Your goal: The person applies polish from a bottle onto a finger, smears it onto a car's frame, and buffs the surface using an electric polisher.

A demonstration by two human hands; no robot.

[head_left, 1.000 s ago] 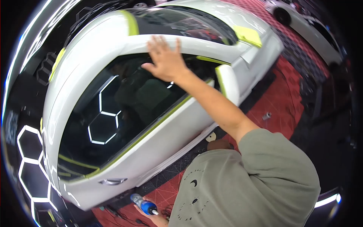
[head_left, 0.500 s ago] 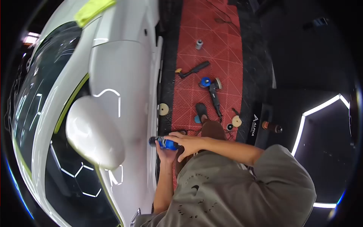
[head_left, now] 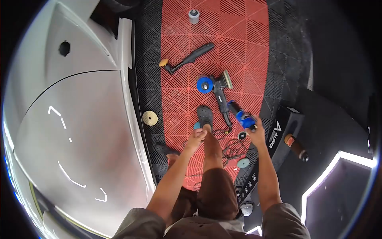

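My right hand (head_left: 257, 132) grips a blue bottle (head_left: 245, 119) with a black end, tilted above the red floor to the right of my leg. My left hand (head_left: 197, 138) is in front of my shin, its fingers curled closed. Whatever it may hold, I cannot make out. Past the bottle lies a black polishing machine (head_left: 220, 95) with a pale pad, beside a blue disc (head_left: 205, 85). A longer, slim black polisher (head_left: 194, 55) with a yellow pad rests further up the floor.
At left stands a white car (head_left: 85, 131). A grey bottle (head_left: 193, 16) and a round cream pad (head_left: 150, 118) are on the floor. Cables (head_left: 234, 149) coil near my feet. On the right, a brown bottle (head_left: 295, 146) is near a black ALPHA box (head_left: 287, 119).
Both hands were together on the bottle beside the car. Now they are apart, and the right hand has carried the bottle right. The view has turned down toward the floor.
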